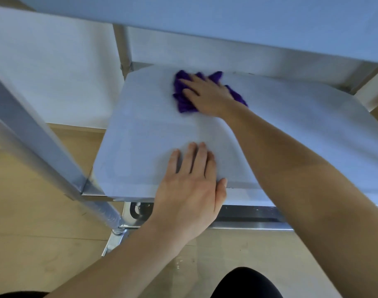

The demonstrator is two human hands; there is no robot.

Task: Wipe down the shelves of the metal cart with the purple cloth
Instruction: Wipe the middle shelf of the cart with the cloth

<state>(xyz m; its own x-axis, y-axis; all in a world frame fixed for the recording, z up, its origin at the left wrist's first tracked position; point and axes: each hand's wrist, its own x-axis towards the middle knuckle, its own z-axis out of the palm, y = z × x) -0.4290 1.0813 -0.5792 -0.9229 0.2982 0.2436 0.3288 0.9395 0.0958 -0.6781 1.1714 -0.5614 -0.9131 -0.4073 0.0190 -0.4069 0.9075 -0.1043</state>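
Note:
I look down at a lower shelf (pixel 140 147) of the metal cart, a pale flat surface. The purple cloth (pixel 183 102) lies bunched at the shelf's far side. My right hand (pixel 207 97) presses flat on the cloth with its fingers spread, and purple folds stick out around the fingers and behind the wrist. My left hand (pixel 192 186) rests flat on the shelf's near edge, fingers straight and together, holding nothing.
An upper shelf (pixel 226 22) overhangs the far side. A metal leg (pixel 44 151) slants down at the left to a caster bracket (pixel 115 239). A lower metal rail (pixel 248 220) runs under the near edge. Wooden floor (pixel 33 233) lies around, and my dark-clothed knee (pixel 246 284) shows at the bottom.

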